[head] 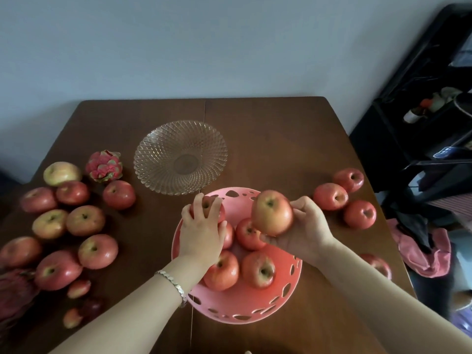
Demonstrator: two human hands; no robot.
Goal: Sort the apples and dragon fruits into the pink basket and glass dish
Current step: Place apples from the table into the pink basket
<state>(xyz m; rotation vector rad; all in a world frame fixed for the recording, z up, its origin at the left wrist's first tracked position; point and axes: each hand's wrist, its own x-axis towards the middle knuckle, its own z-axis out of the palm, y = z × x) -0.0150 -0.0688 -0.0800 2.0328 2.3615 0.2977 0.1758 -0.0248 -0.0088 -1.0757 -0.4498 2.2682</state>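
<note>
Head view looks down on a dark brown wooden table [268, 139] set against a pale grey wall [204, 42]; beyond my right arm stands a black shelf unit [421, 98] with bottles too blurred to read, and a pink cloth [424, 254] lies off the table edge. No writing can be made out anywhere.

Nearest me, under both wrists, sits the pink basket [255, 310] with cut-out holes in its wall. Four apples lie loose in it below my fingers, among them one [259, 269] just beneath my right palm. My left hand [201, 233], a silver bracelet [173, 284] at the wrist, has its fingers curled down over a red apple [208, 201] at the basket's far rim. My right hand [304, 231] grips a yellow-red apple [272, 213] from the side, thumb and fingers pressed on it, above the basket.

Left of my left fingers, many apples are scattered on the wood, with a dragon fruit [104, 166] behind them and another [15, 290] at the near left edge. Right of my right fingers lie three apples [332, 200], and a fourth [378, 264] beside my forearm.

Beyond my left fingertips stands the glass dish [180, 157], holding nothing.
</note>
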